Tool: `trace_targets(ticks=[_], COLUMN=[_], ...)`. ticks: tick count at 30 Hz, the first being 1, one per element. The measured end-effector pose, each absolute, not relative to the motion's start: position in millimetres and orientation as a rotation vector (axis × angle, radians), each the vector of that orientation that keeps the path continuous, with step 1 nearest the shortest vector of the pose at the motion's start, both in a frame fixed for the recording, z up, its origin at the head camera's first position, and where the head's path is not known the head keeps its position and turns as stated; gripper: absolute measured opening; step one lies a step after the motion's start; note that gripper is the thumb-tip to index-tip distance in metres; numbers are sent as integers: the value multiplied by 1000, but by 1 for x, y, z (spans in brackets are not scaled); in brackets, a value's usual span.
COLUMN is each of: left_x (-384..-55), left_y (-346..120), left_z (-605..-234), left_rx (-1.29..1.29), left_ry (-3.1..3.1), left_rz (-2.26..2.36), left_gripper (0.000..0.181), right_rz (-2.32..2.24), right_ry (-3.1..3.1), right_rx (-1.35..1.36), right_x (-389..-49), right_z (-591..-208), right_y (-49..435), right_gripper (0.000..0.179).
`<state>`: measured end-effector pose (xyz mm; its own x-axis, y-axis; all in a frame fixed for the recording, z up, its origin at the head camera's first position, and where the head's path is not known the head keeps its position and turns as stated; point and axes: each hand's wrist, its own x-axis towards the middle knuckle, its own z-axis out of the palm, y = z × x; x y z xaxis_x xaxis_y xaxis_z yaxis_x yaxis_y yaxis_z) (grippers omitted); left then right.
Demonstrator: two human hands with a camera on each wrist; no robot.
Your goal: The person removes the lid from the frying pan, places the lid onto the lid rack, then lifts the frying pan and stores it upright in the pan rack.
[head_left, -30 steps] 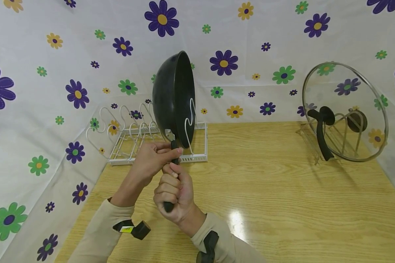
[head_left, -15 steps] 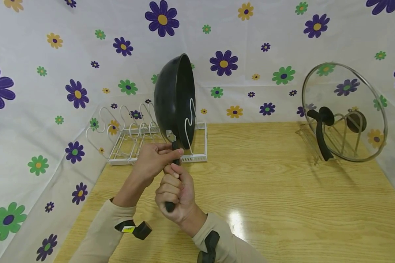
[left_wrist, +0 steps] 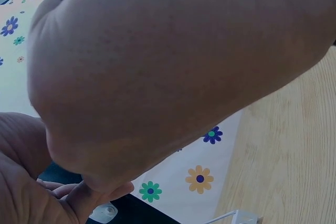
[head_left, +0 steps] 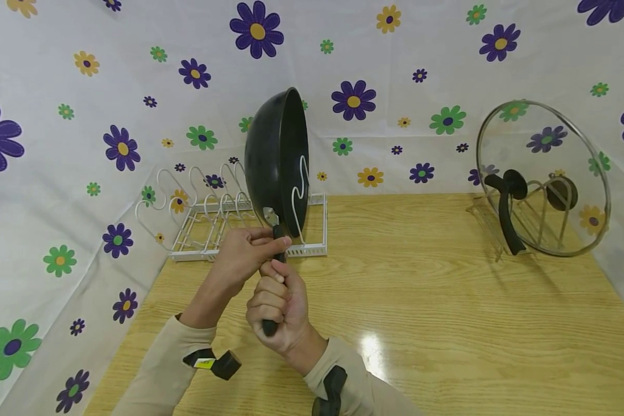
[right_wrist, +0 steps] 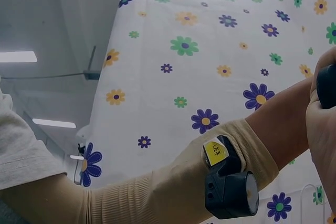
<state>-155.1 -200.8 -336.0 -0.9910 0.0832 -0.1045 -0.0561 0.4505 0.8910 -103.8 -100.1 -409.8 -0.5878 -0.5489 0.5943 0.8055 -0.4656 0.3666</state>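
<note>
A black wok (head_left: pixel 264 156) stands on its edge at the right end of a white wire rack (head_left: pixel 189 254), its hollow side facing right. One wire loop (head_left: pixel 297 193) of the rack rises in front of the wok's open face. My right hand (head_left: pixel 278 309) grips the wok's black handle near its end, fingers wrapped round it. Higher up, close to the metal bracket, my left hand (head_left: pixel 241 257) pinches the handle between thumb and fingers. In the left wrist view a hand and forearm cover most of the wok; only a dark part and the bracket (left_wrist: pixel 104 213) show.
On the right, a glass lid (head_left: pixel 543 179) with a metal rim and black handle leans in a small wire stand (head_left: pixel 486 222). A dark round thing (head_left: pixel 563 193) sits behind it. Flowered sheeting (head_left: pixel 374 58) walls the wooden table (head_left: pixel 421 312) at back and sides.
The wok has tilted slightly, its top edge sinking a little and shifting right. Both hands keep their hold on the handle and have moved very slightly right with it.
</note>
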Motion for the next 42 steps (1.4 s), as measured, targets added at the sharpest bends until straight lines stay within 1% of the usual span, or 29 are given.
trace_targets(ticks=[7,13,15,25,34,36,42], left_x=[-154,-154,-154,-154,-154,-155,-155], left_y=[-199,-198,-198,-199,-198,-198,-200], left_z=[-337,-338,-339,-340,-342,-342,-343], left_rx=[13,36,36,14,54,50,25], left_ry=[2553,2557,2565,2562,2573,2568,2536], left_rz=[1581,1587,1581,1559,1568,1572,1580], left_gripper=[67,52,51,59,46,47,57], right_rz=[-2095,-2094,-2094,-2095,-2094,-2094,-2088], right_ry=[-819,-843,-845,-842,-844,-842,-845], right_rx=[-508,-496,-496,-499,-496,-495,-486], right_x=[-103,-103,-103,-103,-103,-103,-103], right_z=[-411,-413,-413,-414,-415,-415,-416], right_y=[-99,-99,-99,-99,-99,-99,-99], right_gripper=[33,35,35,36,36,36,36])
